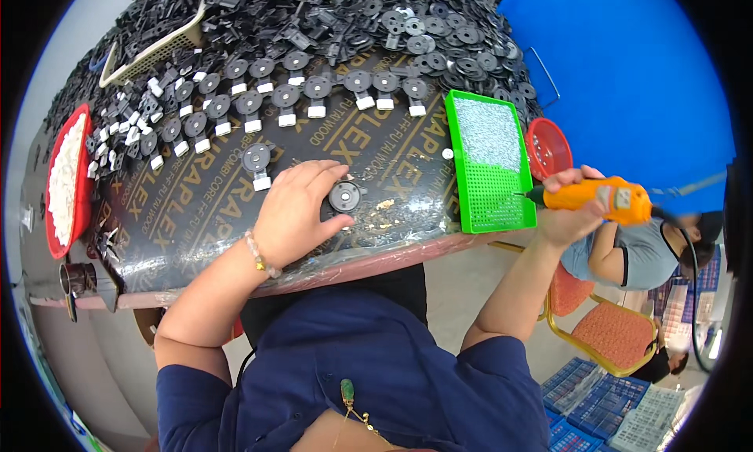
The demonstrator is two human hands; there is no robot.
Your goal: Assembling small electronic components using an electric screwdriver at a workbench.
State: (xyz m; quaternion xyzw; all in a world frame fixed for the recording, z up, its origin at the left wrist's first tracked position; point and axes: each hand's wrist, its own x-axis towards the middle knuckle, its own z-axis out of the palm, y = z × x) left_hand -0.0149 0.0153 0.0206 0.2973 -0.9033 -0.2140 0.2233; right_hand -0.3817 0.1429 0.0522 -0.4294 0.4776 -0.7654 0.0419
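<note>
My left hand [302, 205] rests on the table's front part. Its thumb and fingers close around a black round part [345, 197] with a ring-shaped centre, pressing it to the surface. My right hand [566, 223] grips an orange electric screwdriver [620, 201] with a dark cord. The screwdriver's thin bit points left, over the lower half of a green tray [464, 181]. Small silver screws [488, 134] fill the tray's upper half; its lower half is a grid of holes. Just beyond my left hand lies one black disc part with a white end [256, 158].
Similar black-and-white parts [286, 96] lie in rows across the table. Behind them rises a heap of black pieces [345, 20] with a beige basket [157, 52]. Red containers [84, 177] stand at the left and beside the tray [547, 169]. A person [647, 252] sits at the right.
</note>
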